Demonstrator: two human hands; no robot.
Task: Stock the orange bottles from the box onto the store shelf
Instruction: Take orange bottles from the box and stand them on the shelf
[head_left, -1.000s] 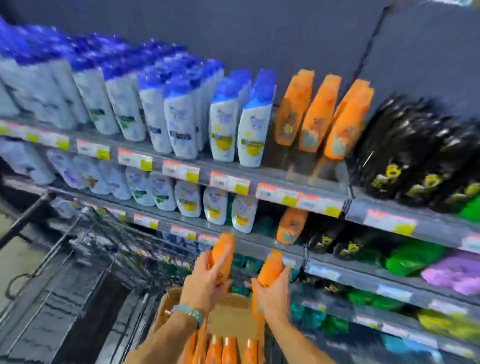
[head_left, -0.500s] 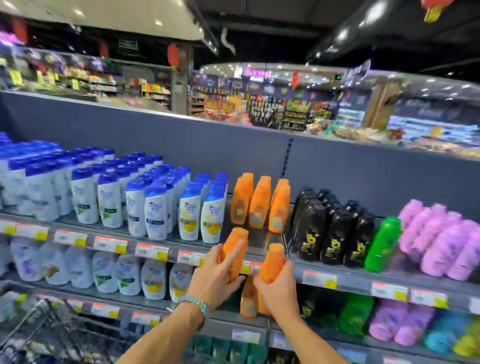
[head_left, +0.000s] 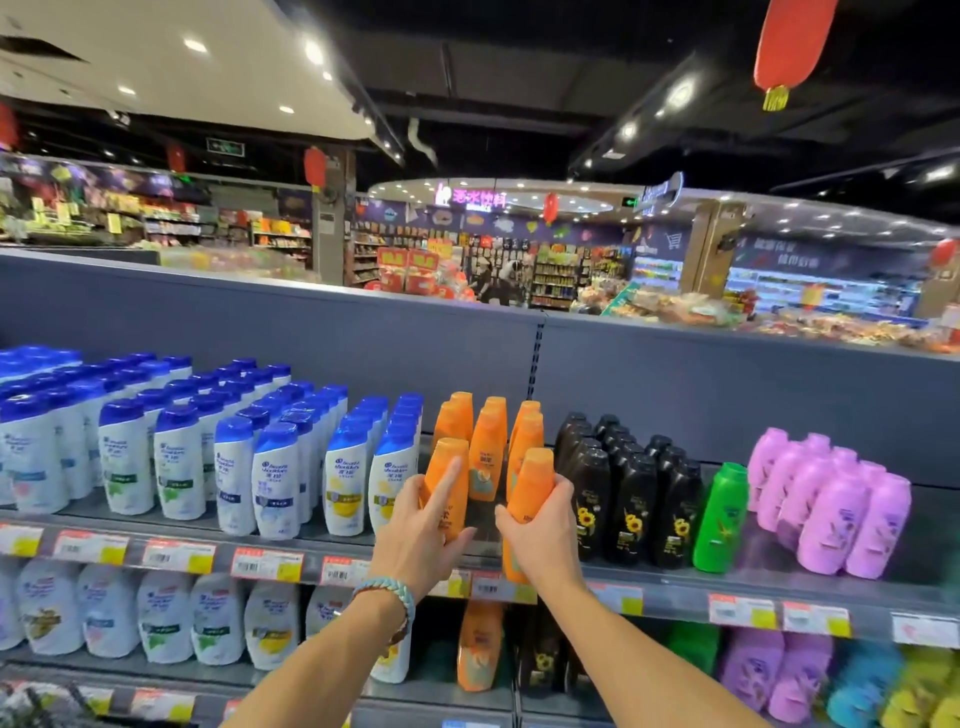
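I have one bottle in each hand, so both can go down in a single reach. My left hand (head_left: 421, 525) is wrapped round the lower body of one orange bottle (head_left: 448, 467), with the forefinger lying straight up its side to steady it. My right hand (head_left: 540, 535) grips the second orange bottle (head_left: 532, 478) round its middle. Both are held caps up and nearly upright, the way they should stand.

They are at the front lip of the top shelf (head_left: 779, 566) and, as far as I can judge, not set down yet: the right one's base overlaps the price rail (head_left: 265, 564). Behind them the orange row (head_left: 488, 441) stands well back. That leaves bare shelf at the front, between the white bottles (head_left: 280, 478) and the black bottles (head_left: 628, 493). I judge these two belong in that gap, in front of their own kind. The black bottles are just beside my right knuckles, so I'd ease in straight. The box is out of view.
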